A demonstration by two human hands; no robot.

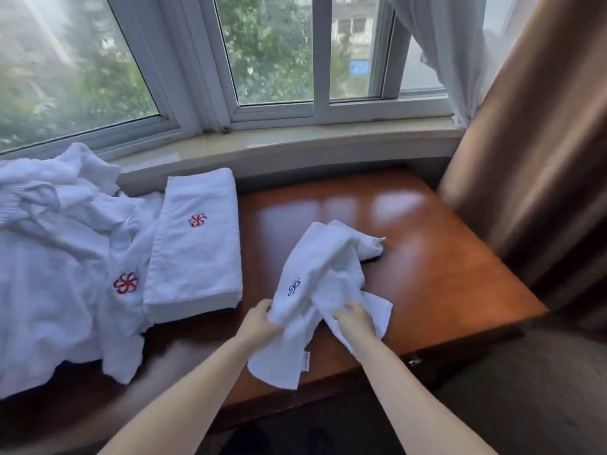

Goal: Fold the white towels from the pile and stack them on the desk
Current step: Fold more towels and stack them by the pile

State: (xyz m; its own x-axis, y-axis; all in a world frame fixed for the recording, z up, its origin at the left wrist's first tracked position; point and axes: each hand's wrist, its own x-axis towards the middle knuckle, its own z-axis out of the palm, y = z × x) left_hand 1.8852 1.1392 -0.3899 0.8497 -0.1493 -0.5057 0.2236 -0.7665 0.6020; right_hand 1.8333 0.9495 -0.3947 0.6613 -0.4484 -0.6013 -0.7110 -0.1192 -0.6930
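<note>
Both the left hand (pixel 261 318) and right hand (pixel 356 318) pinch a crumpled white terry towel with a blue emblem (pixel 323 267) above the glossy reddish-brown wooden desk (pixel 443 257), beside a folded white towel stack (pixel 197 244).

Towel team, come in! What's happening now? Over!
Left hand and right hand grip crumpled towel. One folded towel on desk. Pile waiting. Nothing blocking.

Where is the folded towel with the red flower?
In the head view, the folded towel lies left of centre on the desk, between the pile and the crumpled towel both hands hold.
</note>
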